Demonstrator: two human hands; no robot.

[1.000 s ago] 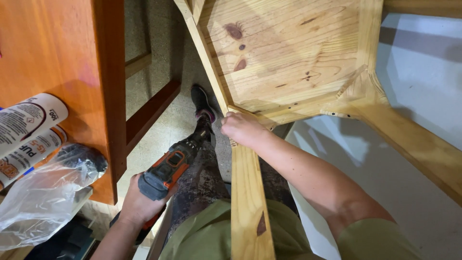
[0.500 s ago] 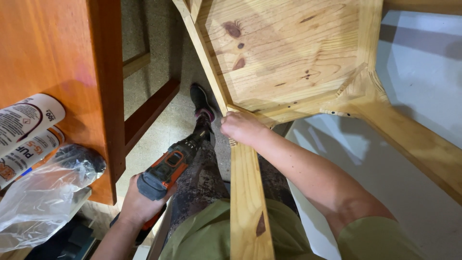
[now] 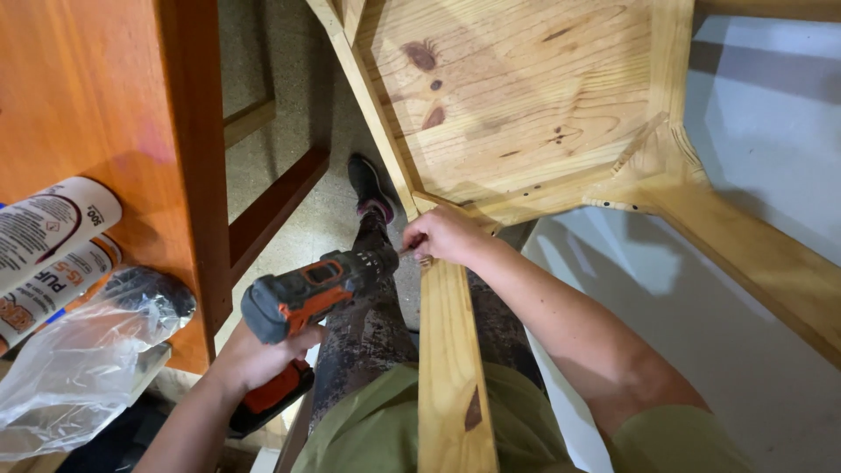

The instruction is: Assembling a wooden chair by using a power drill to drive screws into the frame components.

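One cordless drill in left grip, right grip pinching pine leg, two tubes

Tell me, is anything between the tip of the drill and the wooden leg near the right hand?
Nothing visible blocks it. The cordless drill, held by the left hand, points its tip at the pine leg, where the right hand's fingers pinch something small, too small to identify.

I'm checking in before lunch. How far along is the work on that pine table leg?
Done: the far corner block already shows fasteners. In hand: the left hand aims the drill at the near leg; the right hand steadies its joint. Left: this fastener isn't yet driven.
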